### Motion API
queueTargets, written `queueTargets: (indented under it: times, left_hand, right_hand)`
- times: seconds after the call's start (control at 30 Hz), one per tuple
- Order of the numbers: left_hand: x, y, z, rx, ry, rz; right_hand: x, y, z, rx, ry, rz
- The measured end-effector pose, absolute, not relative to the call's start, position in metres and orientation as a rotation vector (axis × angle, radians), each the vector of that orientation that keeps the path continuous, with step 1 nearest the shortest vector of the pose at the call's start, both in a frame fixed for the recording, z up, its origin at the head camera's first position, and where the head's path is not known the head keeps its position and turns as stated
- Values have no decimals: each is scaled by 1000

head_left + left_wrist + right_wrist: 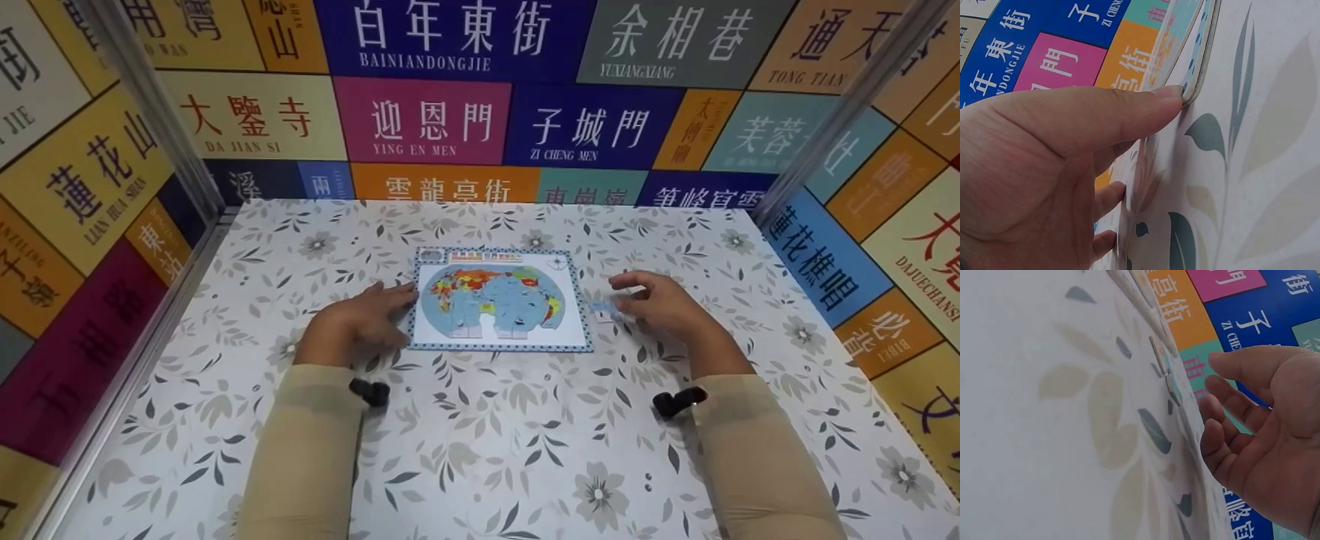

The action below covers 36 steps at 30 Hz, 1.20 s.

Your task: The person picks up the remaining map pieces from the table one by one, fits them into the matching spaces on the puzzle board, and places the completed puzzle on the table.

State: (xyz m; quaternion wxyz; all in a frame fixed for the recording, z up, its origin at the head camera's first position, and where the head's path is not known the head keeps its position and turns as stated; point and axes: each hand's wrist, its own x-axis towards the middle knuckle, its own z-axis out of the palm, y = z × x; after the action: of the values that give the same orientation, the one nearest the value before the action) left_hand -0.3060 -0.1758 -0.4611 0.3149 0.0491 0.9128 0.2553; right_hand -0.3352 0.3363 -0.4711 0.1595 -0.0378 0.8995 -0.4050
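Note:
A world map jigsaw puzzle (491,300) lies in its tray with a blue dotted border (502,347), a white gap showing at the map's lower middle. My left hand (371,315) rests at the tray's left side. In the left wrist view the thumb (1154,107) is stretched out, its tip at the tray's corner, and the other fingers extend loosely beyond it. To the right of the tray lie loose puzzle pieces (603,315). Just beside them, my right hand (660,304) hovers with loosely bent fingers and nothing between them. The pieces (1172,385) lie flat beyond its fingertips.
A white floral cloth (480,450) covers the table. Panels with large Chinese characters (427,120) stand along the back and both sides, with metal posts (165,112) at the corners. Black wrist straps (371,391) sit at both sleeves.

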Motion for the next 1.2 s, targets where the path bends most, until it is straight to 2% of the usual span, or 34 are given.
queueTargets:
  times: [0.23,0.77,1.2]
  left_hand:
    - [-305,-177,-460,210,2427,660]
    - [-311,-177,-462,163,2412,645]
    - [-307,-175,-463,146,2420,640]
  right_hand:
    - [-336,338,-480,-96,2551,-1159]
    - [-337,336,-481,-80,2596,-1022]
    - [-336,337,-478,-299,2681,-833]
